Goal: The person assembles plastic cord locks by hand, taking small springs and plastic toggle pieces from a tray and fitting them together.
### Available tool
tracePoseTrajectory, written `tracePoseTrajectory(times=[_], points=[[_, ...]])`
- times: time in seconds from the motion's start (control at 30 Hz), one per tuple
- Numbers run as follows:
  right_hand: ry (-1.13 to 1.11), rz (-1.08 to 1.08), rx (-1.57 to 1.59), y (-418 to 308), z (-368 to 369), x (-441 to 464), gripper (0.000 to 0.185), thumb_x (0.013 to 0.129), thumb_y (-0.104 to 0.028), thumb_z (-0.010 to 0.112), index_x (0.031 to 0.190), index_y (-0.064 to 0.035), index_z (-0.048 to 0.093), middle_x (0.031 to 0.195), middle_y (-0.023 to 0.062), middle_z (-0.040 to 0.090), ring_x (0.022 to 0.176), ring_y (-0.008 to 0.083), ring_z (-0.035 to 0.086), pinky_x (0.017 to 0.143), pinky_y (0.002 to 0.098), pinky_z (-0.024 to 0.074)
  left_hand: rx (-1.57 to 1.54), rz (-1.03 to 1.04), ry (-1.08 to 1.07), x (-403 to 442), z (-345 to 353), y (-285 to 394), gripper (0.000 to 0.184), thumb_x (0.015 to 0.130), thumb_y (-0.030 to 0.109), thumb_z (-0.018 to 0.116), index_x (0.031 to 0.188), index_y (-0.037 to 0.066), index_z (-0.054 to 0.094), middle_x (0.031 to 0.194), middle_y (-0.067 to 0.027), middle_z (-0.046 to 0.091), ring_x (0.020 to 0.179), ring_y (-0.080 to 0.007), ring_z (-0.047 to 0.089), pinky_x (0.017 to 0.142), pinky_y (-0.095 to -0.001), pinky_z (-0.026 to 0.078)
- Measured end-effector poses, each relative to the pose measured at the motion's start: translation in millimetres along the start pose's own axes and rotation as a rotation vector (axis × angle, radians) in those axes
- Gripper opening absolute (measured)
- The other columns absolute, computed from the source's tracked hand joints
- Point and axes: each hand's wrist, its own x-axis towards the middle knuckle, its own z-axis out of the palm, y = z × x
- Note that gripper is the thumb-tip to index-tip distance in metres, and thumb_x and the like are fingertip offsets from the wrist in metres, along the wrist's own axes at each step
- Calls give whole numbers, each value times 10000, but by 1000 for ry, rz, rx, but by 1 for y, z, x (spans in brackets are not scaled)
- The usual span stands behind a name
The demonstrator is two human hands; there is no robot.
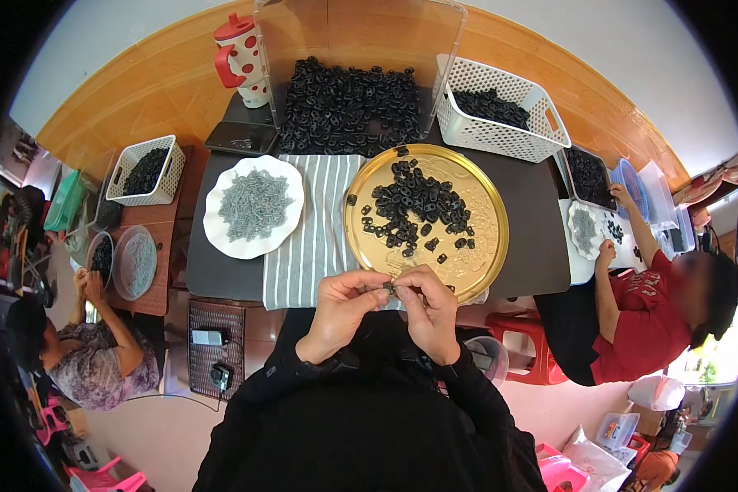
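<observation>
My left hand (340, 316) and my right hand (430, 316) meet at the near edge of the round gold tray (361, 254). Both are closed in a pinch, fingertips together on a small dark piece (390, 287), mostly hidden by the fingers. Black oval plastic pieces with two holes (418, 201) lie heaped and scattered on the tray. Left of it, a white wavy-edged plate (215, 221) bears a pile of small grey-green pieces (256, 203), too small to name. A grey-and-white striped cloth (303, 275) lies between plate and tray, partly under the tray.
Behind the tray stands a clear bin (361, 33) with many black pieces, beside a white basket (500, 139) of more. A red-dotted tumbler (242, 61) and a phone (242, 138) are at the back left. Co-workers sit at the left (98, 361) and right (648, 320).
</observation>
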Motion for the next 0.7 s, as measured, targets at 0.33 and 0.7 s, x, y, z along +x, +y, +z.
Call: tracePoseTrajectory(times=[0.33, 0.7], points=[[-16, -37, -14, 4, 1, 2, 51, 856, 60, 545, 874, 14, 555, 819, 58, 544, 683, 104, 500, 604, 213, 390, -8, 18, -10, 0, 0, 0, 205, 824, -72, 621, 1021, -29, 658, 848, -82, 679, 714, -100, 615, 620, -203, 481], [-66, -43, -56, 11, -2, 1, 28, 869, 42, 531, 865, 30, 556, 813, 80, 555, 691, 149, 519, 640, 233, 407, 68, 70, 6, 2, -1, -6, 206, 816, -71, 633, 1013, -29, 673, 837, -75, 677, 694, -81, 597, 599, -194, 467]])
